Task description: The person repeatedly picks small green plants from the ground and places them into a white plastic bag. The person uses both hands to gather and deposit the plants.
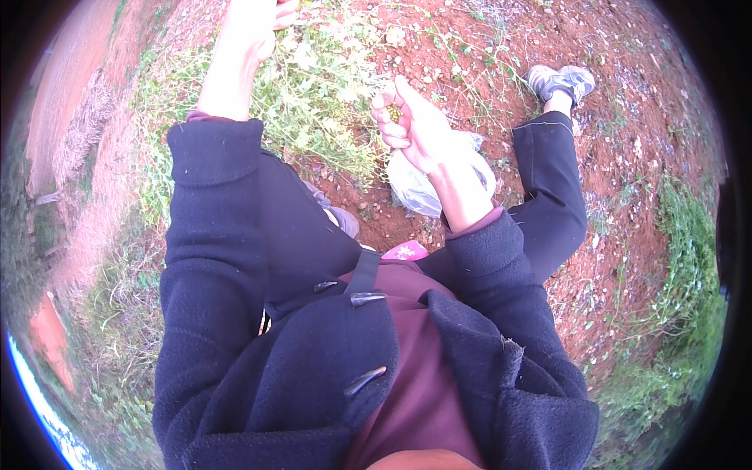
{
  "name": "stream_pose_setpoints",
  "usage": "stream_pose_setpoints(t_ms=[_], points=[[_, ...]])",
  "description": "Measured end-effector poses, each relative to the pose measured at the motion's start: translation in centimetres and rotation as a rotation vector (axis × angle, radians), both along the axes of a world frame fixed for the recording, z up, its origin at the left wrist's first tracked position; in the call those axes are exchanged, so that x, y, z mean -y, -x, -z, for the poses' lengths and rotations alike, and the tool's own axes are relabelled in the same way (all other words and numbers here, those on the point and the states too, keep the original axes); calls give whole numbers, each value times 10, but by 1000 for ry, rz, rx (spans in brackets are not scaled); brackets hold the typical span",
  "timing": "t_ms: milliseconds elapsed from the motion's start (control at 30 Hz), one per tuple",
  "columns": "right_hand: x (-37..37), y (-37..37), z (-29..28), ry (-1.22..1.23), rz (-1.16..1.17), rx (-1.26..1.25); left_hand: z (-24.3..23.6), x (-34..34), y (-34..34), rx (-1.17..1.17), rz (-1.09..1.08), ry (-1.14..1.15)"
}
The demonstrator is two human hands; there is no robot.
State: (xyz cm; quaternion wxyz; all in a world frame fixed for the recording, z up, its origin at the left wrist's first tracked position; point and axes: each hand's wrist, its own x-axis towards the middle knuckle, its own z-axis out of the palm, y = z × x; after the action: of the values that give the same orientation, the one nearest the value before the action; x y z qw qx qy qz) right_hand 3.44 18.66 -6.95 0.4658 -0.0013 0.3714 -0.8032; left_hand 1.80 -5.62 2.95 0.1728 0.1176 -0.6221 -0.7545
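My right hand (415,129) is palm up with its fingers curled round a small clump of green-yellow pods or seeds (395,114); their exact kind is too small to tell. Just under that wrist, a whitish plastic bag (415,186) lies on the soil. My left hand (262,27) reaches to the top edge, over leafy pale-green plants (329,102). Its visible fingers are bent and closed, partly cut off by the frame and overexposed, so whatever they hold is hidden.
My legs are spread on reddish stony soil (470,47), with a grey shoe (562,82) at the far right. A pink patterned item (406,251) shows between my thighs. Green weeds (681,251) grow at the right, and dry brush (82,125) lies at the left.
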Motion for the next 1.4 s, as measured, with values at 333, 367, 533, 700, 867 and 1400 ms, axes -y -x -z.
stream_pose_setpoints(t_ms=[333,367,533,700,867,1400], points=[[13,5,-9,-63,-118,-187,-4,-2,-8,-18,146,-46],[13,4,-9,-59,-125,-219,-5,-2,-8,-1,127,-29],[7,-10,2,-47,-189,-243,-8,-1,-10,38,71,-5],[-5,-27,21,105,-255,-104,-9,11,-12,0,215,-33],[-22,-9,31,81,-113,2,-21,14,-22,-43,220,-64],[36,27,17,-107,-76,-336,-26,25,-41,82,310,71]])
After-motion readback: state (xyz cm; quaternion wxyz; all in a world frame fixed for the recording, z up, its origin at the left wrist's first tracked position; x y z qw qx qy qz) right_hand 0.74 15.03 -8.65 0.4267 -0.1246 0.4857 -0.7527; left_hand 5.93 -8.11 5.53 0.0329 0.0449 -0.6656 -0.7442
